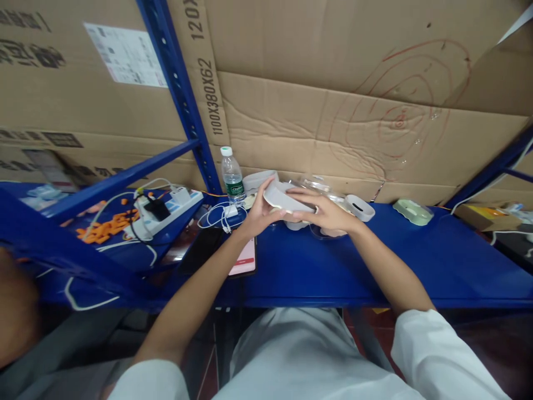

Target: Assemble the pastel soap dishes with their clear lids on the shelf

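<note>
Above the blue shelf, both of my hands hold a light grey, rounded plastic piece (280, 196), which looks like a hollow shell or box. My left hand (263, 214) grips its left end, thumb along the near edge. Across its right side lie the fingers of my right hand (325, 212), closed on it. Under and behind my hands are clear plastic packaging (318, 184) and other pale parts, partly hidden. Just behind my left hand stands a grey container (258, 180). To the right of my right hand sits a white oval piece with a dark slot (360, 208).
A water bottle (233, 176) stands at the back left. Nearby lie a white cable (216, 214) and a phone with a lit screen (245, 258). Past the blue post are a power strip (166, 214) and orange pieces (110, 228). A green case (413, 212) lies at right.
</note>
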Motion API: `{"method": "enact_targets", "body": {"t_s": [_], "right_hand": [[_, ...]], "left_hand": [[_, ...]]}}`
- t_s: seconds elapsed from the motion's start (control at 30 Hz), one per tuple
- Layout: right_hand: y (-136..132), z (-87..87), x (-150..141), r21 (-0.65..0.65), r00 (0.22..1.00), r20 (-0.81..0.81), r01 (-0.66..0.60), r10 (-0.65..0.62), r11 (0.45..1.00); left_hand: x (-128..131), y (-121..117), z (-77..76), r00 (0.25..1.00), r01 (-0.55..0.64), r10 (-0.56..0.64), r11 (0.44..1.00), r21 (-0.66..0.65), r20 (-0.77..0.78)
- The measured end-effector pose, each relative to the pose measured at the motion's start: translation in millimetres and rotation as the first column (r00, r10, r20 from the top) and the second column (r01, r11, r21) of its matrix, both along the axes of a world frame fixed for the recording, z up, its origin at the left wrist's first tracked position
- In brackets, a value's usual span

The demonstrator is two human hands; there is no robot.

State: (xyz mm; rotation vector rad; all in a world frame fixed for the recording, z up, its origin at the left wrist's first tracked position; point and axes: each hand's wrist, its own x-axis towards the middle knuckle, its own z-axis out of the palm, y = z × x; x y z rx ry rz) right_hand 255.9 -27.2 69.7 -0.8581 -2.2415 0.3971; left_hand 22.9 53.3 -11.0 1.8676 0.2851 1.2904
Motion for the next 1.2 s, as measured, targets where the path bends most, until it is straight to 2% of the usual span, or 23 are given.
{"method": "enact_targets", "body": {"t_s": [0.13, 0.2, 0.23, 0.27, 0.3, 0.37, 0.4, 0.43, 0.47, 0.5, 0.6, 0.67, 0.73, 1.03, 1.13, 1.2], "right_hand": [[-8.8, -18.0, 21.2, -0.031, 0.976, -0.171, 0.132, -0.136, 0.991], [-11.3, -26.4, 42.4, -0.022, 0.94, -0.233, 0.252, -0.25, 0.968], [-11.4, -29.9, 57.0, -0.008, 0.903, -0.269, 0.345, -0.334, 0.938], [-10.4, -32.9, 73.9, 0.014, 0.845, -0.308, 0.463, -0.437, 0.886], [-8.4, -35.8, 92.7, 0.032, 0.765, -0.334, 0.593, -0.551, 0.804], [-1.2, -43.3, 131.4, 0.058, 0.564, -0.331, 0.812, -0.756, 0.581], [3.3, -48.5, 148.9, 0.05, 0.473, -0.288, 0.876, -0.832, 0.48], [8.0, -55.0, 163.7, 0.035, 0.412, -0.248, 0.908, -0.877, 0.417], [12.7, -62.4, 175.3, 0.016, 0.378, -0.199, 0.924, -0.904, 0.382], [17.2, -70.2, 183.3, -0.003, 0.375, -0.155, 0.925, -0.914, 0.38], [28.8, -90.6, 190.8, -0.026, 0.447, -0.051, 0.894, -0.893, 0.448], [34.0, -98.1, 189.4, -0.02, 0.496, -0.003, 0.868, -0.869, 0.496], [36.2, -100.8, 188.4, -0.003, 0.516, 0.023, 0.857, -0.856, 0.516], [32.2, -102.8, 191.4, 0.04, 0.475, 0.062, 0.878, -0.878, 0.478], [26.5, -94.3, 184.1, 0.069, 0.436, 0.045, 0.896, -0.899, 0.439], [19.0, -82.4, 167.5, 0.151, 0.467, -0.022, 0.876, -0.884, 0.459]], "left_hand": [[9.5, -12.3, -5.5, 0.997, 0.046, -0.046, 0.999, -0.007, -0.059], [11.8, -19.5, -5.8, 0.994, 0.045, -0.042, 0.999, 0.027, -0.103], [11.9, -22.7, -5.1, 0.992, 0.025, -0.019, 0.998, 0.053, -0.123], [11.6, -25.2, -4.1, 0.99, -0.006, 0.018, 0.996, 0.085, -0.138], [10.9, -27.0, -2.8, 0.987, -0.044, 0.062, 0.992, 0.119, -0.15], [9.2, -28.4, -0.4, 0.977, -0.117, 0.146, 0.976, 0.183, -0.152], [8.5, -28.1, 0.4, 0.974, -0.147, 0.179, 0.967, 0.209, -0.142], [8.2, -27.6, 1.0, 0.971, -0.17, 0.203, 0.959, 0.227, -0.128], [8.1, -26.9, 1.5, 0.969, -0.188, 0.22, 0.952, 0.242, -0.114], [8.3, -26.3, 1.8, 0.967, -0.203, 0.235, 0.945, 0.255, -0.101], [9.5, -25.6, 2.8, 0.96, -0.23, 0.265, 0.93, 0.287, -0.09], [10.3, -26.1, 3.6, 0.959, -0.228, 0.267, 0.924, 0.306, -0.093], [10.9, -26.7, 3.9, 0.958, -0.229, 0.272, 0.918, 0.325, -0.094], [9.1, -23.0, 2.9, 0.948, -0.254, 0.302, 0.909, 0.329, -0.102], [7.6, -22.9, 4.7, 0.934, -0.297, 0.348, 0.883, 0.363, -0.082], [7.2, -23.6, 5.4, 0.919, -0.331, 0.387, 0.857, 0.395, -0.071]]}}
